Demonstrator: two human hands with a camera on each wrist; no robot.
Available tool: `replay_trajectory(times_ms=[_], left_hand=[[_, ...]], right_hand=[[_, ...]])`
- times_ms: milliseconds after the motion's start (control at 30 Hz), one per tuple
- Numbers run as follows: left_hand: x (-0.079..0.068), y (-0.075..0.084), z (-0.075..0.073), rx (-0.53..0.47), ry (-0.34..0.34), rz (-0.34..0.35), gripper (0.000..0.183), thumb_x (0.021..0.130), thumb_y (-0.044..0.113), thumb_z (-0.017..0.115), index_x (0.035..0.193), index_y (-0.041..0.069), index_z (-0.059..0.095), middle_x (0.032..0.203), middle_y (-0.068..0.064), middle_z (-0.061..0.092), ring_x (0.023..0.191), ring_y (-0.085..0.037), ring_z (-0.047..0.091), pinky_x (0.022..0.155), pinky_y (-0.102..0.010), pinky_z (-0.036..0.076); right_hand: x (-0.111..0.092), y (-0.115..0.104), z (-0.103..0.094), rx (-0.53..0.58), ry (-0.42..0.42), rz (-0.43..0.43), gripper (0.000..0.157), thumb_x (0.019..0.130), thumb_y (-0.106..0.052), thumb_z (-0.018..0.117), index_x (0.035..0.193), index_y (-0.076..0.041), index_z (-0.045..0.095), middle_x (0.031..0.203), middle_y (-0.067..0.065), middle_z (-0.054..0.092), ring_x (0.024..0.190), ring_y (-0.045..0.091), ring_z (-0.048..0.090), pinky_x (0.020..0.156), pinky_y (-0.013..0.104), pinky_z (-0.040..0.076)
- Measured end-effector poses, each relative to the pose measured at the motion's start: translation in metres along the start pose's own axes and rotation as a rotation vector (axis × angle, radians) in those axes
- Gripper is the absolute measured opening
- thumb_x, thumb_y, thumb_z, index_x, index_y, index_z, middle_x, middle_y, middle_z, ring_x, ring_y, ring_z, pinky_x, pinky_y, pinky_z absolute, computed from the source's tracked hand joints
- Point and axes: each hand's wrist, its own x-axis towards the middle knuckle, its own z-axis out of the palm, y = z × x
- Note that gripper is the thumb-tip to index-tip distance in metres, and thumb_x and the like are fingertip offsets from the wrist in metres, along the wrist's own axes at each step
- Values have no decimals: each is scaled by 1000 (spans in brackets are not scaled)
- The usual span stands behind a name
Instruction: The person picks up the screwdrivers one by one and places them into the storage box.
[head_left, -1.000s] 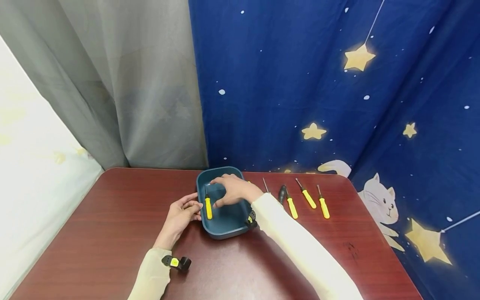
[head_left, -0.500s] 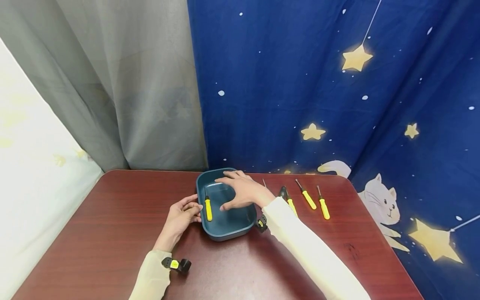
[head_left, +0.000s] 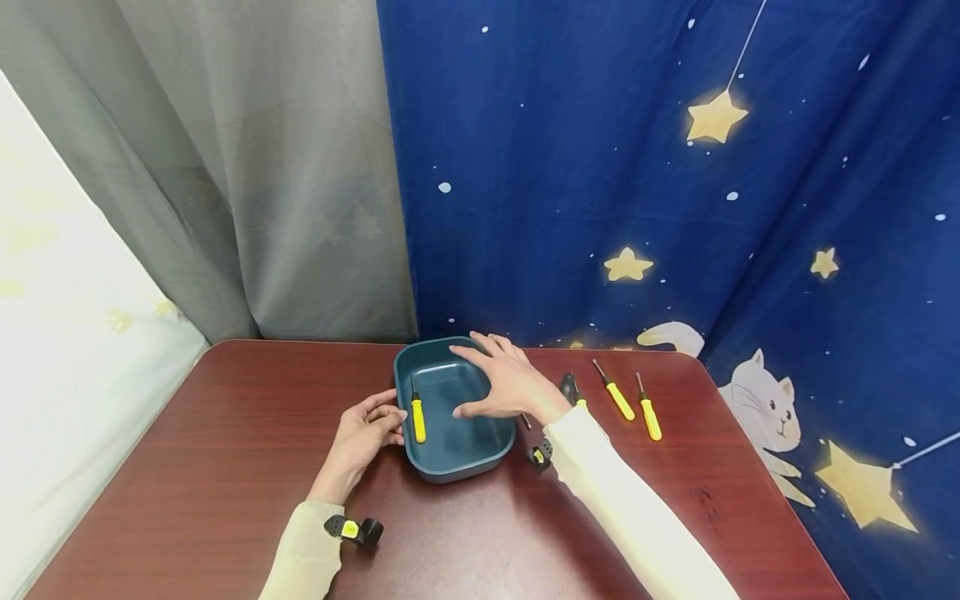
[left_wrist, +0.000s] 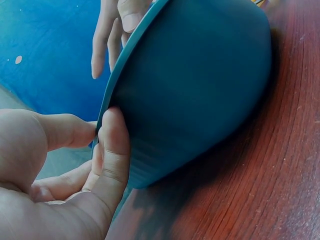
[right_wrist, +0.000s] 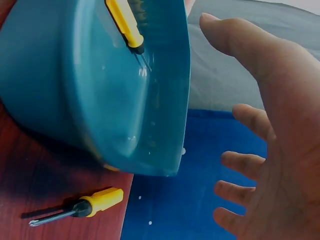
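Note:
A dark teal plastic bin [head_left: 465, 450] stands on the table, and one yellow-handled screwdriver [head_left: 418, 421] lies inside along its left wall. My left hand [head_left: 360, 435] pinches the bin's left rim between thumb and fingers, as the left wrist view [left_wrist: 95, 172] confirms. Over the bin's right side is my right hand [head_left: 513, 390], its fingers spread and holding nothing. In the right wrist view another yellow-handled screwdriver [right_wrist: 102, 201] rests on the table beside the bin; in the head view the right hand and arm cover most of that area.
Right of the bin lie two yellow-handled screwdrivers [head_left: 619, 402] in full view. Nearer the sleeve, another yellow handle [head_left: 581, 402] and a black-handled item [head_left: 567, 387] are partly hidden. The reddish wooden table [head_left: 247, 433] ends at curtains [head_left: 525, 208] behind.
My right hand has moved to the right, from over the bin's middle toward its right rim, with fingers spread wide. My left hand and the screwdriver in the bin have stayed put.

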Motion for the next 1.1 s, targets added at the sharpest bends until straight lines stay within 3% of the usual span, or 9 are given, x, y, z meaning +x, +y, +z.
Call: replay_trajectory(times_ms=[200,667,1100], left_hand=[[-2,1,1,23,5,2,50,97,-1,63,146,-1,49,95,-7,63,74,-13,63,63,-24,60],[0,0,2,-8,-3,9,51,96,-4,63,145,-3,50,90,-2,63,71,-12,62,63,-24,61],[-1,0,-1,20,9,6,50,97,0,64,145,0,51,95,-7,64,72,-13,64,64,-25,61]], right_hand=[[-7,9,1,9,55,35,105,72,-75,77,160,-40,31,172,2,19,157,33,20,126,62,20],[-26,33,-2,5,177,136,101,77,-77,68,161,-36,31,172,5,18,159,35,15,128,64,11],[-37,56,5,-2,260,202,102,79,-81,63,162,-31,30,171,8,20,157,38,18,127,66,12]])
